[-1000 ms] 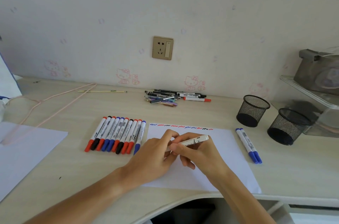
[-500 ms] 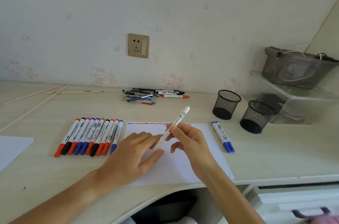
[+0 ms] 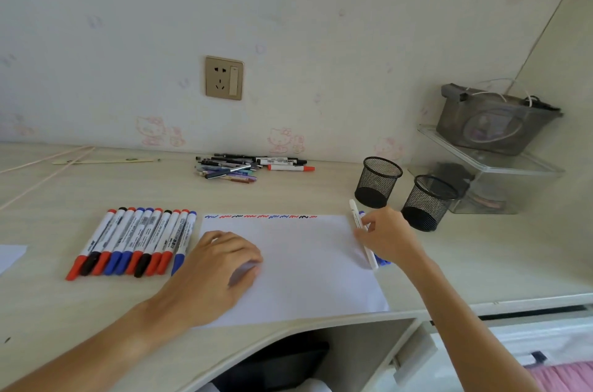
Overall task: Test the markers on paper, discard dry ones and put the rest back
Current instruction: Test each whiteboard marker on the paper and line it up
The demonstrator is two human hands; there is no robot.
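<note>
A white sheet of paper (image 3: 298,266) lies on the desk with a row of short red, blue and black scribbles (image 3: 260,216) along its far edge. My left hand (image 3: 221,266) rests on the sheet's left part, fingers loosely curled, holding nothing. My right hand (image 3: 390,236) pinches a white marker (image 3: 362,232) at the paper's right edge, low over two blue-capped markers (image 3: 382,260) that it mostly hides. Several red, blue and black markers (image 3: 134,240) lie in a neat row left of the paper.
Two black mesh pen cups (image 3: 378,181) (image 3: 428,202) stand at the right. A heap of mixed pens (image 3: 250,167) lies by the wall under a socket (image 3: 224,77). Clear plastic boxes (image 3: 494,179) fill the right corner. The desk's front edge curves in near my arms.
My right hand carried the white marker from the middle of the paper to its right edge, beside the two blue markers. My left hand let go of the marker and settled on the paper.
</note>
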